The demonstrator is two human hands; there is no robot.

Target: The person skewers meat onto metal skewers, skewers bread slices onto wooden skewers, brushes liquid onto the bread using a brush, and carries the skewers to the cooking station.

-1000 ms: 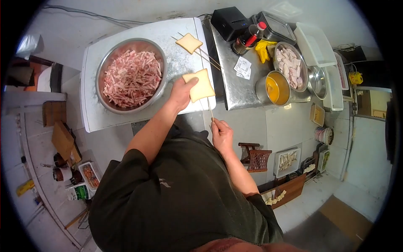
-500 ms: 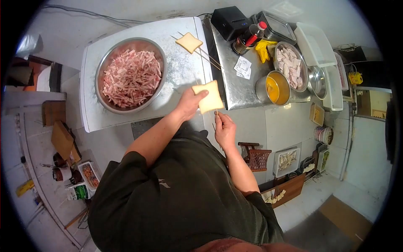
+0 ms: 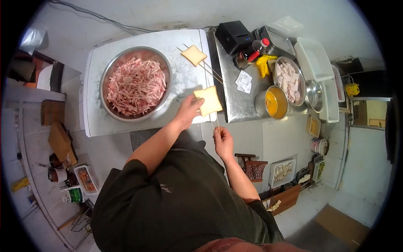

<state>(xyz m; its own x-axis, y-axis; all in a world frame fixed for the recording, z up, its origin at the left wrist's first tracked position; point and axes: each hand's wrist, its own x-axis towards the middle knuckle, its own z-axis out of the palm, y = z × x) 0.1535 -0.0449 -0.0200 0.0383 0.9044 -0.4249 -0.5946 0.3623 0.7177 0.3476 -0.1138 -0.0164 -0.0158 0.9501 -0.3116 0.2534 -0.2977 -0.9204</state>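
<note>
A square slice of bread (image 3: 210, 101) is pinched by its left side in my left hand (image 3: 189, 111), thumb on top. Thin wooden skewers (image 3: 215, 122) run from the slice's lower edge down to my right hand (image 3: 223, 142), whose fingers are closed round them. How far the skewers go into the bread is hidden. Farther up, a second bread slice (image 3: 193, 55) lies on the white tabletop (image 3: 178, 84) with two skewers through it. To the left of my hands stands a large steel bowl (image 3: 105, 100) full of pinkish raw meat strips (image 3: 136, 86).
On the steel table (image 3: 235, 107) at right are a black box-shaped device (image 3: 233, 38), a red-capped bottle (image 3: 252, 54), paper slips (image 3: 243, 81), a pot (image 3: 262, 107) of yellow liquid and a bowl of pale meat pieces (image 3: 289, 80). A small brown chair (image 3: 255, 170) stands below.
The view has tilted, so everything sits lower in it. My right hand has drawn farther from the bread, and more skewer length shows between them. My left hand keeps its hold on the slice.
</note>
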